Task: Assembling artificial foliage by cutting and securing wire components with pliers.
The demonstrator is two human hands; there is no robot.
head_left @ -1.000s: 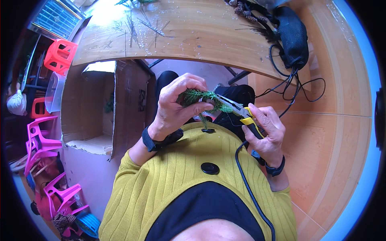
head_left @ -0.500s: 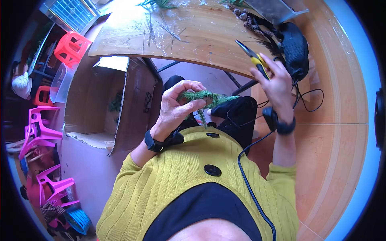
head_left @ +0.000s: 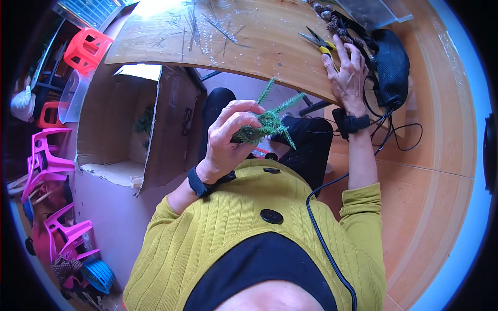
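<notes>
My left hand (head_left: 228, 137) is closed around a bunch of green artificial pine sprigs (head_left: 270, 124), held above my lap with needled tips fanning out to the right. The fingers hide the bunch's stem end. On the table's right side, my right hand (head_left: 348, 72) rests with its fingers stretched out over a pair of pliers (head_left: 324, 47). The pliers have yellow and black handles, and their jaws point to the far left, spread apart. My thumb and palm partly cover the handles, which my hand touches without wrapping round them.
Thin dark stems and white flecks lie on the wooden table (head_left: 259, 46). Pine cones (head_left: 332, 23) and a black mesh pouch (head_left: 391, 67) with cables sit at its right end. An open cardboard box (head_left: 116, 124) stands left of my legs; pink stools (head_left: 46, 155) are farther left.
My right hand has lowered the pliers onto the table, and its fingers have loosened and spread. My left hand has turned the sprigs so their tips now point up and right.
</notes>
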